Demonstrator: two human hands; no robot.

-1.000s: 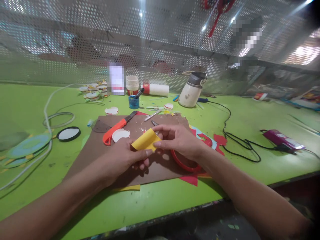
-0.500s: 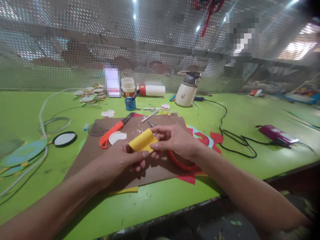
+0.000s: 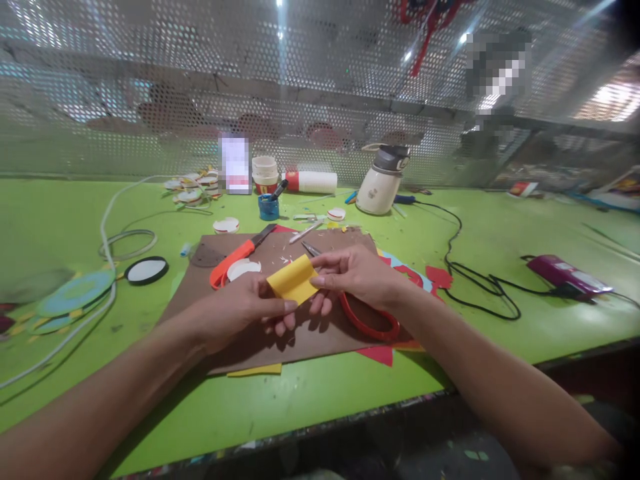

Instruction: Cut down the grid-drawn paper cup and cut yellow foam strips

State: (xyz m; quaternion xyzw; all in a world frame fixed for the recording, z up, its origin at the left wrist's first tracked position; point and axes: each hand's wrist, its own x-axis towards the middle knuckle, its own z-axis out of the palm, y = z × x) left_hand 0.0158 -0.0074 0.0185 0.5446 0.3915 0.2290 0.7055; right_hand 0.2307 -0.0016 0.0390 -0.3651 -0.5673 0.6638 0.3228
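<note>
Left hand (image 3: 240, 308) and right hand (image 3: 361, 277) each pinch one end of the yellow sheet (image 3: 291, 281), held bent above the brown board (image 3: 315, 343). Judged light, flexible and easily creased; grip lightly at opposite edges.

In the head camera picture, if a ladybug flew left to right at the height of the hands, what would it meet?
Pale blue round piece, white disc, left hand, yellow piece, right hand, purple box.

Perforated grey screen (image 3: 320, 73) behind a green table (image 3: 330, 390), bright spots of light (image 3: 280, 35) above
</note>
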